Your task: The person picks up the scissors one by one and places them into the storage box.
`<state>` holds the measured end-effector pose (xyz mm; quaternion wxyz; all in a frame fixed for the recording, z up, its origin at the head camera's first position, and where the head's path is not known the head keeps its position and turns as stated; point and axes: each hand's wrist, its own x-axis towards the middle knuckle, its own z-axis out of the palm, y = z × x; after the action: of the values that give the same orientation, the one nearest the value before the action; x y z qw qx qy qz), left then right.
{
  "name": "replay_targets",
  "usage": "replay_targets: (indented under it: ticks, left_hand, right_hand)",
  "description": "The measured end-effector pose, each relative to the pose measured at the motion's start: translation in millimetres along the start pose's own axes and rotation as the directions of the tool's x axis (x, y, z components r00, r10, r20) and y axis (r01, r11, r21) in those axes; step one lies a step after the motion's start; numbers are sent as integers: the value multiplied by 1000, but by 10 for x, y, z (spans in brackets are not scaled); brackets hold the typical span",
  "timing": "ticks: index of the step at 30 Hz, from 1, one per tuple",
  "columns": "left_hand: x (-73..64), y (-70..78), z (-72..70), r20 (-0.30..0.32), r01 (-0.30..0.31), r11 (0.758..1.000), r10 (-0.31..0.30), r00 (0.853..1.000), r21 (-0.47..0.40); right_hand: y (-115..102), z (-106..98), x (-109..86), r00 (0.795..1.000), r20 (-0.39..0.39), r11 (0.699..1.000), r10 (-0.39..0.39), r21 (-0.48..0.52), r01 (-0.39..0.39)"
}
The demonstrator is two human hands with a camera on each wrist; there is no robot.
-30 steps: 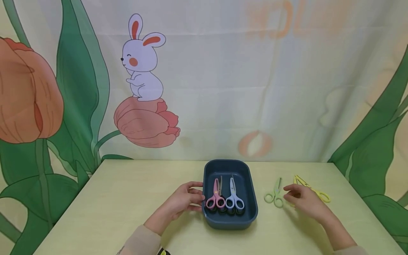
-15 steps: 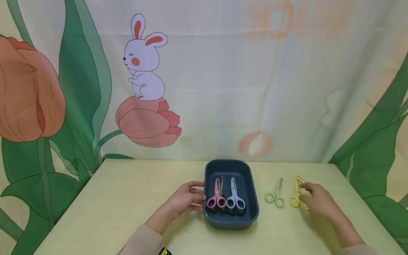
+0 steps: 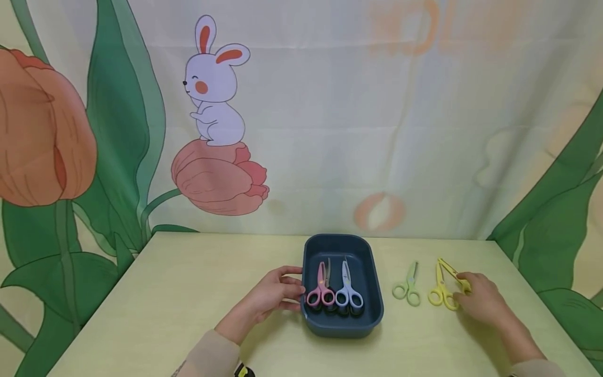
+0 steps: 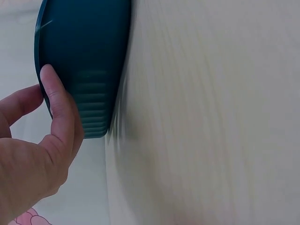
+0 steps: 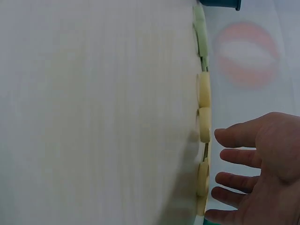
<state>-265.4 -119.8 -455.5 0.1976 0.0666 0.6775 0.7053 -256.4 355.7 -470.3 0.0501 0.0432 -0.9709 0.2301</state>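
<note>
Yellow scissors (image 3: 440, 287) are laid on the table (image 3: 141, 314), to the right of a dark blue tray (image 3: 341, 331). Their long axis is directed away from the person, with the tips turned toward the printed curtain (image 3: 306, 104) and the handle loops toward the near edge. By their right side a second yellow pair (image 3: 453, 273) is placed at a slant, tips to the far left and handles to the near right; whether the two pairs touch cannot be told.

Inside the tray, pink scissors (image 3: 321, 276) and light blue scissors (image 3: 346, 275) are held side by side, tips pointed to the far end; black handles (image 3: 331, 309) are seen beneath them. Between the tray and the yellow scissors, green scissors (image 3: 410, 283) are set with tips aimed away.

The tray's left wall is touched by the left hand (image 3: 273, 293), its fingers spread. The right hand (image 3: 485, 301) is held with fingers apart at the second yellow pair, whose handles are partly covered; contact cannot be made out.
</note>
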Motion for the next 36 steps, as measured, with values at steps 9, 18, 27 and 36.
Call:
replay_targets:
  ticks: [9,18,27,36]
  left_hand:
    - [1,-10,6,5,-1,1000,1,1000,-2]
    - [3,-22,-3,11,0,1000,0,1000,-10]
    - [-12,-10,2,10,3,1000,-3,1000,1]
    - [-4,-21,-3,21,4,1000,-4,1000,4]
  right_hand:
    - [112,29,15,999,-9,998,-47,-42,46]
    - [174,21,17,997,20,995,-68,-74,70]
    - [187,-12,33,998,68,988,-17,-154,27]
    - [175,-21,16,999,52,987,-3,-161,12]
